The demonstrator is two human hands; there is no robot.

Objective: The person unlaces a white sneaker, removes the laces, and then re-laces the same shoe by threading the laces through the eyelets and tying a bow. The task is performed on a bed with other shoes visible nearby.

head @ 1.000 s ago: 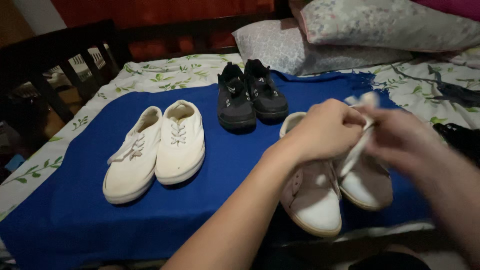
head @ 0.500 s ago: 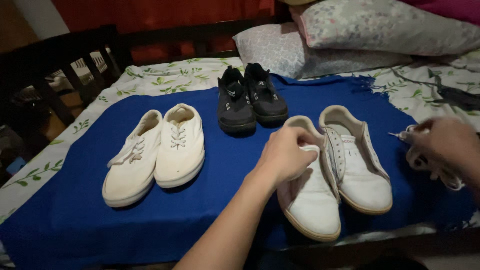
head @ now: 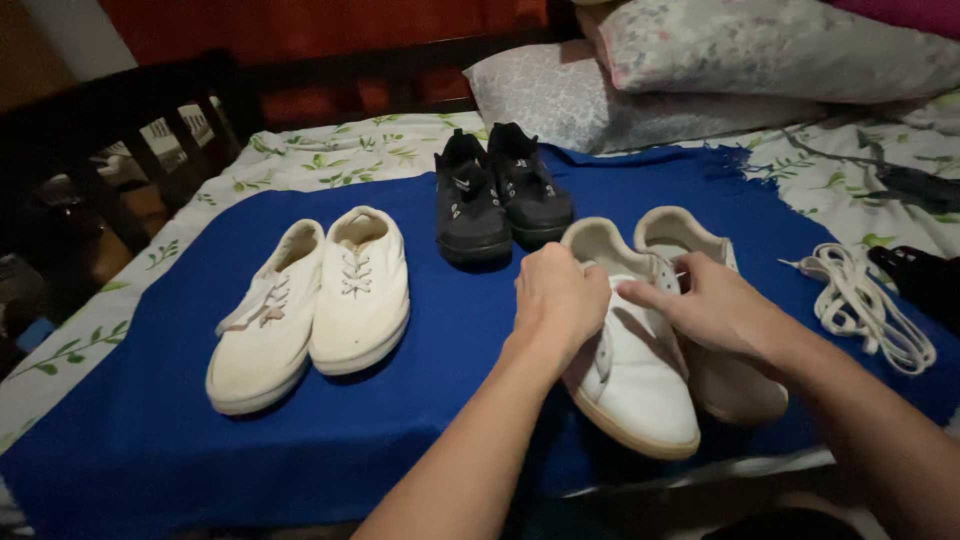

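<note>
A pair of white low sneakers lies on the blue cloth point(head: 150, 430) at the right. My left hand point(head: 557, 300) grips the side of the nearer white sneaker point(head: 635, 375) near its tongue. My right hand point(head: 705, 305) rests over the eyelet area between that shoe and the other white sneaker point(head: 690, 235), fingers pinching at the top of the near shoe. A loose white shoelace point(head: 862, 305) lies coiled on the cloth to the right, apart from both hands.
A cream pair of laced canvas shoes point(head: 315, 300) sits at the left. A black pair of sneakers point(head: 500, 195) stands behind. Pillows point(head: 640, 90) lie at the back, a dark wooden bed rail point(head: 120, 110) at the left, a black object point(head: 925, 280) at the right edge.
My right hand pulled the lace out and laid it on the cloth at the right, then came back to the near white sneaker. My left hand stayed on that shoe.
</note>
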